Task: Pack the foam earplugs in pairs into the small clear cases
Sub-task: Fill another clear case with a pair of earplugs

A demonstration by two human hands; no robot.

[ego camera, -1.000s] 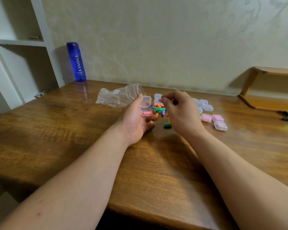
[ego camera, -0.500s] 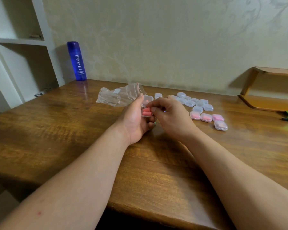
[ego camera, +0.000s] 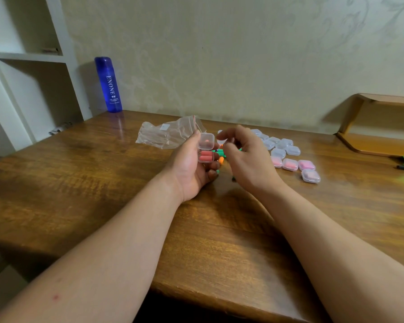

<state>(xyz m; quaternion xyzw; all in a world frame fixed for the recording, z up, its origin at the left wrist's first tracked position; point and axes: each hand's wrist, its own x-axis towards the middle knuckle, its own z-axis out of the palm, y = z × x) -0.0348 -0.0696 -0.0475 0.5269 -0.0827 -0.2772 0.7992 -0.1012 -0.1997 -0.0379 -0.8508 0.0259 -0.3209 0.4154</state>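
a glossy blue bottle stands far left on the grained wooden surface; a crinkled clear bag lies nearer the middle. the left grip, palm up, curls round a small square clear case, lid hinged open, two stubby pink foam earplugs side by side inside. just right, the right grip hovers, blurred, fingers loosely spread, holding nothing, over loose green and orange earplugs. closed rounded cases cluster further right.

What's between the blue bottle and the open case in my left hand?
Head view: a crumpled clear plastic bag lies between the blue bottle and the open case in the left hand.
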